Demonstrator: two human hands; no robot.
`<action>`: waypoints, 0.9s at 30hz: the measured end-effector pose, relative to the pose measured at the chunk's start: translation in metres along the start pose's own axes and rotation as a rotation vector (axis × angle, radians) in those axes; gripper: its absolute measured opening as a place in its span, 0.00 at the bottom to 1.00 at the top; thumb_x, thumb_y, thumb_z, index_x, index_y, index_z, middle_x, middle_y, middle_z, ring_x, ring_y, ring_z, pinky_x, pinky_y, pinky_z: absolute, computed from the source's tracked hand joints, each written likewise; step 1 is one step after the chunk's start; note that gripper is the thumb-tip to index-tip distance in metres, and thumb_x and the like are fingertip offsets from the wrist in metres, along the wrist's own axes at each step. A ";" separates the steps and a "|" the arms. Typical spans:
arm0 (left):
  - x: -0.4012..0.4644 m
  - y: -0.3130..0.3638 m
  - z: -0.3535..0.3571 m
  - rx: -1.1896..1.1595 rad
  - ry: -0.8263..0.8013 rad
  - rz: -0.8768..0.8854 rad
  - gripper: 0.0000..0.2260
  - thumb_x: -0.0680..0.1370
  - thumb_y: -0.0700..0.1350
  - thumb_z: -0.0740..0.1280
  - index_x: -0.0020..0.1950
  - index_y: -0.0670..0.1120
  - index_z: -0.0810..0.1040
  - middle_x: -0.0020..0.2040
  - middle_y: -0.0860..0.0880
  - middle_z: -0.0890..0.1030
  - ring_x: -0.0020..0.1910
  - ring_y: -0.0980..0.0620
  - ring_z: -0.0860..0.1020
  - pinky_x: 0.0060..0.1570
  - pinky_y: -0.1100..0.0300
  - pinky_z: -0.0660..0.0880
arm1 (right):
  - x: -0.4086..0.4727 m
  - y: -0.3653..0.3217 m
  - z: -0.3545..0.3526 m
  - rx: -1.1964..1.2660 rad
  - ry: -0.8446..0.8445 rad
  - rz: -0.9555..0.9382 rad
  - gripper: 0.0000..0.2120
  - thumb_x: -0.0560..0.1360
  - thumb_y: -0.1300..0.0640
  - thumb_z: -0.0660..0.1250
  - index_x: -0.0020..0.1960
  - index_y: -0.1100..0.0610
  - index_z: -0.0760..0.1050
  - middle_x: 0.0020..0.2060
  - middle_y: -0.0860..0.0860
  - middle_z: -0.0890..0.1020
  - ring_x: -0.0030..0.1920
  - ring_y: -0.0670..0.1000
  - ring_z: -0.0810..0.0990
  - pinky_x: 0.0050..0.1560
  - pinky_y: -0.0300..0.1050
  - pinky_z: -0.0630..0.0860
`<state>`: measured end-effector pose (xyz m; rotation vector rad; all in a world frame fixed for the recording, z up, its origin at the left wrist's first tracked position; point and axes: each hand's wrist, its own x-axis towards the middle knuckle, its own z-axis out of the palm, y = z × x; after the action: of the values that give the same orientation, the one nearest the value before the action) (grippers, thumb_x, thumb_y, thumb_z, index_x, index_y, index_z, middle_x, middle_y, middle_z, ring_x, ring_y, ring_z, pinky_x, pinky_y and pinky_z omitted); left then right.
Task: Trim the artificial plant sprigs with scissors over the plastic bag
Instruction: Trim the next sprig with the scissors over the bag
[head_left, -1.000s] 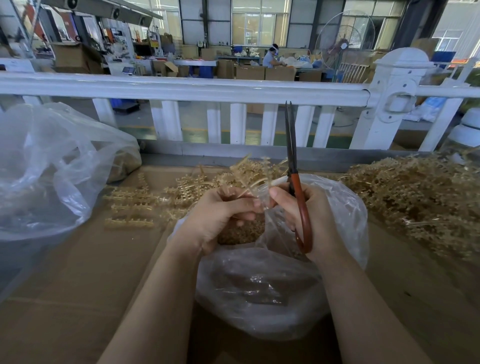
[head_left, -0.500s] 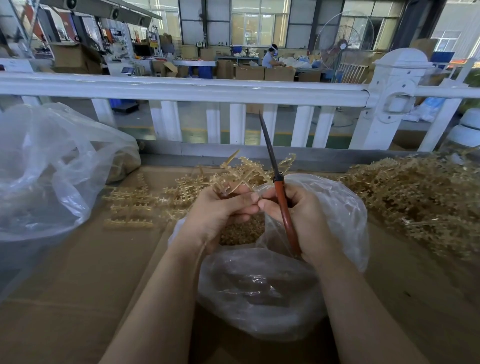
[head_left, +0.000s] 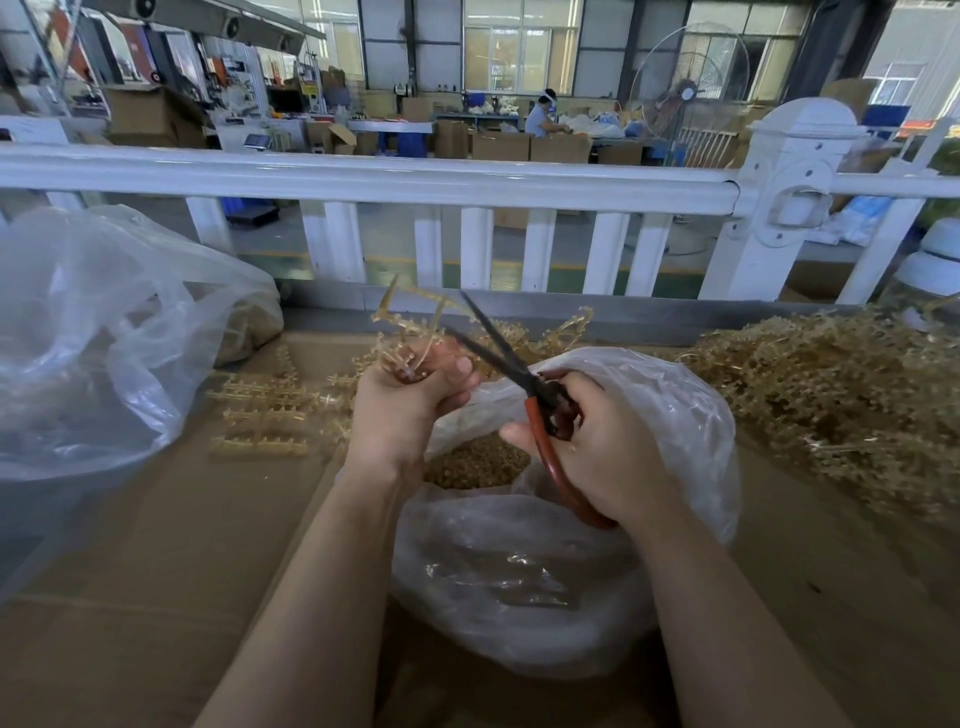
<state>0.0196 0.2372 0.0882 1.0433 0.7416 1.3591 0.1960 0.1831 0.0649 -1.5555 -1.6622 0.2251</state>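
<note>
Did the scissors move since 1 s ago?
Yes. The scissors have tilted left and opened: the tips, earlier upright against the fence, now sit below its pickets, at the sprig the left hand holds.

Bare brown cardboard tabletop (head_left: 156, 597) lay open near-left & near-right of the clear plastic bag of cuttings (head_left: 545, 571). Big crumpled clear bag (head_left: 93, 338) blocked left, tangled tan sprig heap (head_left: 841, 395) blocked right, white railing fence (head_left: 415, 176) closed the far edge.
</note>
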 end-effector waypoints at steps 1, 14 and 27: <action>0.001 -0.001 0.000 0.021 0.014 0.020 0.08 0.71 0.33 0.73 0.36 0.46 0.84 0.36 0.46 0.85 0.38 0.51 0.84 0.39 0.63 0.80 | 0.000 0.001 0.001 -0.049 -0.017 0.004 0.25 0.64 0.24 0.65 0.48 0.41 0.73 0.40 0.35 0.79 0.43 0.37 0.78 0.41 0.35 0.72; 0.002 -0.002 -0.002 0.040 -0.047 0.113 0.17 0.73 0.30 0.70 0.35 0.51 0.86 0.37 0.49 0.85 0.38 0.54 0.84 0.39 0.65 0.79 | -0.003 -0.002 0.003 -0.235 0.075 -0.022 0.27 0.66 0.24 0.62 0.50 0.45 0.75 0.39 0.37 0.77 0.39 0.38 0.73 0.37 0.27 0.64; 0.002 -0.002 -0.004 -0.043 -0.077 0.084 0.06 0.66 0.38 0.73 0.41 0.41 0.81 0.37 0.46 0.84 0.40 0.49 0.84 0.42 0.62 0.80 | -0.002 -0.002 0.005 -0.189 0.050 0.031 0.28 0.66 0.24 0.65 0.56 0.42 0.78 0.36 0.30 0.74 0.38 0.31 0.71 0.38 0.26 0.62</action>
<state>0.0172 0.2400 0.0856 1.0971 0.6145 1.3925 0.1911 0.1830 0.0624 -1.7140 -1.6600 0.0452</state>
